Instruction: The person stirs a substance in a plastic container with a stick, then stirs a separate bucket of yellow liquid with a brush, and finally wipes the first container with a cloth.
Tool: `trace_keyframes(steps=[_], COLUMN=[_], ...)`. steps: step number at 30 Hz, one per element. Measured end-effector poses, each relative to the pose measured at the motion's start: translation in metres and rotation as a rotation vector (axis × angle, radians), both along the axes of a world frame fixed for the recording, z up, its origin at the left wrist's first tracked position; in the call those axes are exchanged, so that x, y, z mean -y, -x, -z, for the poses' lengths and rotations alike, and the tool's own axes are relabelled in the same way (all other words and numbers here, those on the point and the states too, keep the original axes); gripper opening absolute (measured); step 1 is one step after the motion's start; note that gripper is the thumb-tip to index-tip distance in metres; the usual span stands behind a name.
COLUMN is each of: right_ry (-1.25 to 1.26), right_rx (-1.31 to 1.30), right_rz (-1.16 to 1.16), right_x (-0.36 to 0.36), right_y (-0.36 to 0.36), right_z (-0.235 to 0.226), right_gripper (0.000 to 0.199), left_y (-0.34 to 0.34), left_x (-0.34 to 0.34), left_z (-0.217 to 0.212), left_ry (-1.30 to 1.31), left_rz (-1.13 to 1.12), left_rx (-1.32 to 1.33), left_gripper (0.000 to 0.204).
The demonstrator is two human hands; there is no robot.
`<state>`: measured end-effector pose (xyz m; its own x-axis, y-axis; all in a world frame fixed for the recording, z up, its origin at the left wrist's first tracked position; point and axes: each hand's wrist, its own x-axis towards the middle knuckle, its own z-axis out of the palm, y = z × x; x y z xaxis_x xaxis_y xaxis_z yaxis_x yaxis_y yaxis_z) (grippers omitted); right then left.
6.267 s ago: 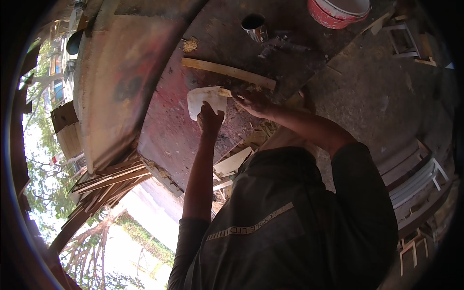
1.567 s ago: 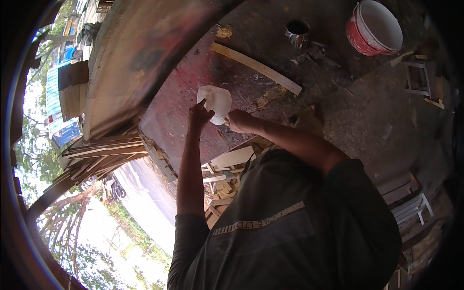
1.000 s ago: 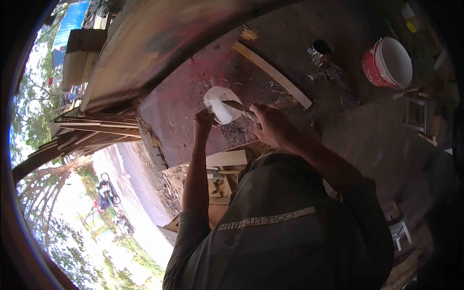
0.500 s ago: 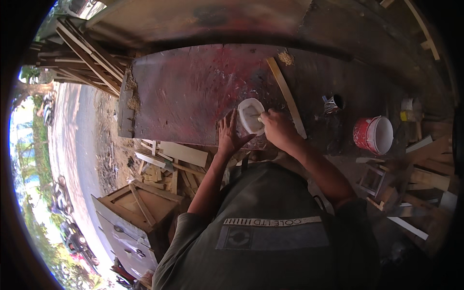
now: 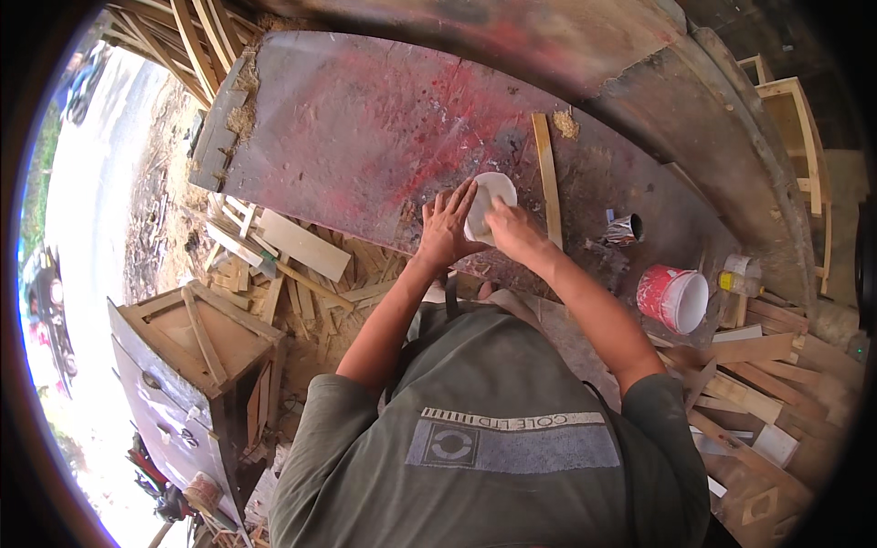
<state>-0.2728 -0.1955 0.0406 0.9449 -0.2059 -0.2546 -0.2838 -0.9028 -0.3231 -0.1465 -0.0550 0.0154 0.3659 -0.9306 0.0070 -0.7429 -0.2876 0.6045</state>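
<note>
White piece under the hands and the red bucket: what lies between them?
In the head view, a small tin can stands between white piece and bucket.

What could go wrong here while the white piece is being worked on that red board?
1. The white piece lies near the front edge of the red board; it might slide off into the wood scraps below.
2. The right hand is close to the loose wooden strip, and a sweep could knock it.
3. The left hand rests flat on the rough board, so splinters seem possible.
</note>
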Motion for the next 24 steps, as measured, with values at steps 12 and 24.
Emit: trace_keyframes(steps=[12, 24], right_ry=[0.099, -0.101], right_rx=[0.244, 0.093], right_rz=[-0.102, -0.206], right_x=[0.014, 0.030], right_y=[-0.008, 0.004], right_z=[0.007, 0.015], right_gripper=[0.013, 0.041], left_y=[-0.001, -0.013], left_x=[-0.002, 0.000], left_z=[0.001, 0.002], left_ry=[0.031, -0.006], left_rz=[-0.027, 0.052], left_rx=[-0.053, -0.037], left_gripper=[0.129, 0.129])
